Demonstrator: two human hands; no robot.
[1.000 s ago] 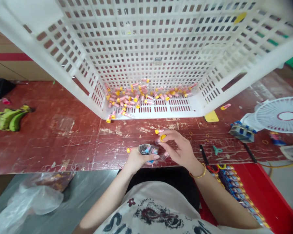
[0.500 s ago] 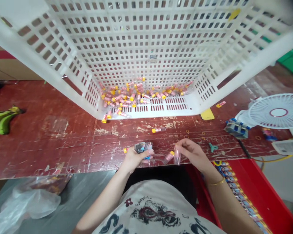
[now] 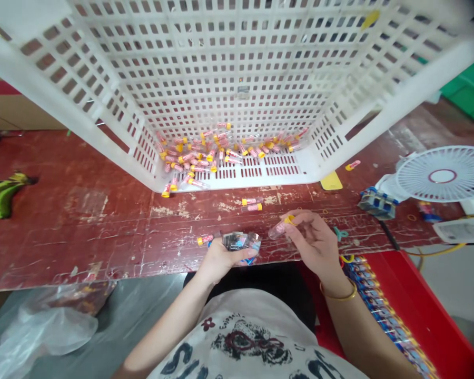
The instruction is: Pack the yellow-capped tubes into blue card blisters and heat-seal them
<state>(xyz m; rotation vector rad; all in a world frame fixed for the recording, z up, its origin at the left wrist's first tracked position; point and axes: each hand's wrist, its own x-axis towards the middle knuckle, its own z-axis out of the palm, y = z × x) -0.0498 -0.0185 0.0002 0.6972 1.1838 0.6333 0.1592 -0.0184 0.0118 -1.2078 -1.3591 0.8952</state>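
Observation:
My left hand (image 3: 219, 259) is closed round a fanned stack of small dark and blue printed packets (image 3: 239, 242), close to the table's front edge. To the right, my right hand (image 3: 318, 239) pinches a clear tube with a yellow cap (image 3: 279, 228) and pink contents, just above the tabletop. One similar yellow-capped tube (image 3: 205, 239) lies beside my left hand, partly behind it. Two more tubes (image 3: 253, 204) rest side by side on the wood between my hands and the basket. Many of the same tubes (image 3: 197, 158) are heaped inside the white basket (image 3: 237, 181).
The basket lies on its side across the worn red table (image 3: 82, 221). Right of it are a white fan (image 3: 442, 176), a bundle of packets (image 3: 378, 203) and a teal clip (image 3: 341, 233). Below is a red tray (image 3: 414, 295) with a row of packets. Bananas (image 3: 3, 197) lie left.
My right hand has lifted the yellow-capped tube from between my hands. A second tube now lies beside the one in front of the basket. The packets in my left hand are fanned wider.

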